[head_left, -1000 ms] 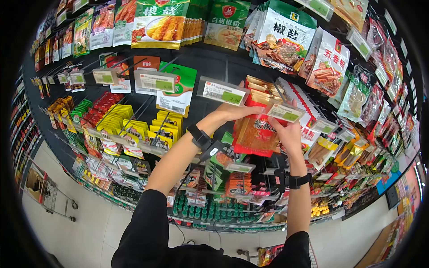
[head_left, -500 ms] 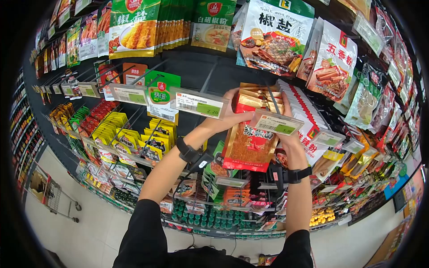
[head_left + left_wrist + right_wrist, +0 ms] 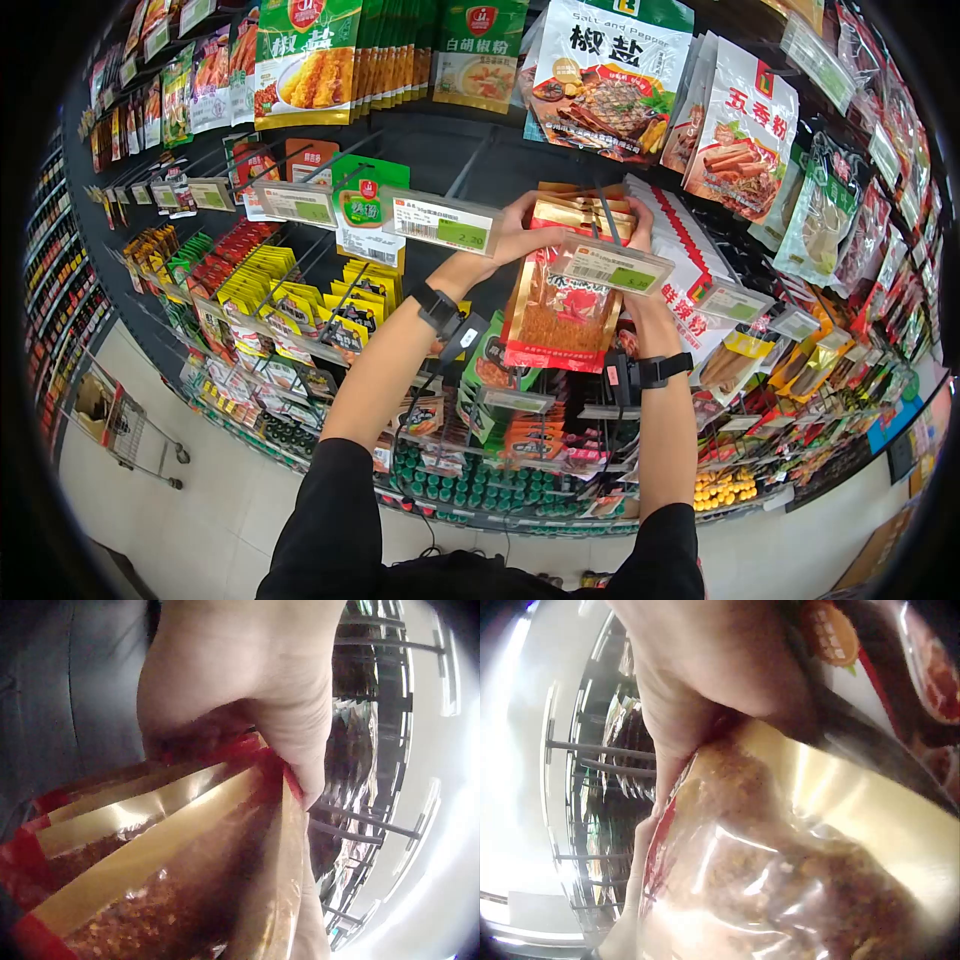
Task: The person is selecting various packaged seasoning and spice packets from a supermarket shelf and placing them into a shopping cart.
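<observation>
A stack of red-and-gold chili powder packets (image 3: 560, 330) hangs on a shelf hook, behind a price tag (image 3: 612, 265) that covers part of the front one. My left hand (image 3: 515, 235) grips the stack along its left side, its thumb reaching across the front near the top. On the opposite side my right hand (image 3: 648, 290) holds the stack, its fingers bent over the back edge. In the left wrist view, packet edges (image 3: 150, 870) fan out beneath the left hand (image 3: 240, 667). A clear-windowed packet (image 3: 757, 877) lies against the right hand (image 3: 705, 667).
White chili powder packets (image 3: 690, 310) hang close on the right. Above are salt-and-pepper pouches (image 3: 610, 85). Another price tag (image 3: 445, 222) juts out by the left wrist. Yellow sachets (image 3: 260, 280) fill hooks at the left, and a shopping cart (image 3: 125, 430) stands on the floor.
My right hand has shifted from the packet's front, where its thumb lay, to the right side and back of the stack. The left hand keeps its hold. The head view has shifted slightly.
</observation>
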Motion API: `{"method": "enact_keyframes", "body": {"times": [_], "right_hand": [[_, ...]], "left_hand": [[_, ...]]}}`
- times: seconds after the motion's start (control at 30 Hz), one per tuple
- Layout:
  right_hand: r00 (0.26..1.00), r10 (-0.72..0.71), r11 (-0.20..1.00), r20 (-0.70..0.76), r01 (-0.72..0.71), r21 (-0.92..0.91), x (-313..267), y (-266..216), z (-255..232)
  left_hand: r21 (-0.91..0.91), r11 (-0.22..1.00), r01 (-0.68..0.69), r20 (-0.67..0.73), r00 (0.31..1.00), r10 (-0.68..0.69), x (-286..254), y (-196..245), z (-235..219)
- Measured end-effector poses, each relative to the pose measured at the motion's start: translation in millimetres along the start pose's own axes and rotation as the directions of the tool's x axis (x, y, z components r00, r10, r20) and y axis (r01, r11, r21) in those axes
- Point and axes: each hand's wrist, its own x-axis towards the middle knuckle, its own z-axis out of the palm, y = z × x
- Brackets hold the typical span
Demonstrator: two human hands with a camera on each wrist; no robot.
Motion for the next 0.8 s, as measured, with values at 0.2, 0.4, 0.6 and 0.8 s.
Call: {"method": "enact_keyframes", "body": {"times": [0.2,0.4,0.6,0.8], "right_hand": [[0.998,-0.066,0.994,-0.011,0.064,-0.094,8.8,13.3,-2.1],[0.998,-0.055,0.998,-0.015,0.054,-0.025,3.2,9.6,1.3],[0.993,-0.114,0.987,-0.016,0.112,-0.113,6.5,12.2,0.6],[0.988,-0.156,0.968,0.006,0.154,-0.197,19.1,27.3,-5.6]], "left_hand": [[-0.119,0.993,0.007,0.040,0.999,-0.002,-0.1,-0.5,3.5],[-0.147,0.987,0.063,0.060,0.997,-0.054,-3.7,-2.3,4.4],[-0.144,0.982,0.126,0.213,0.973,-0.093,-10.2,-13.0,-1.0],[-0.064,0.993,0.098,0.265,0.961,-0.077,-20.5,-4.9,4.6]]}}
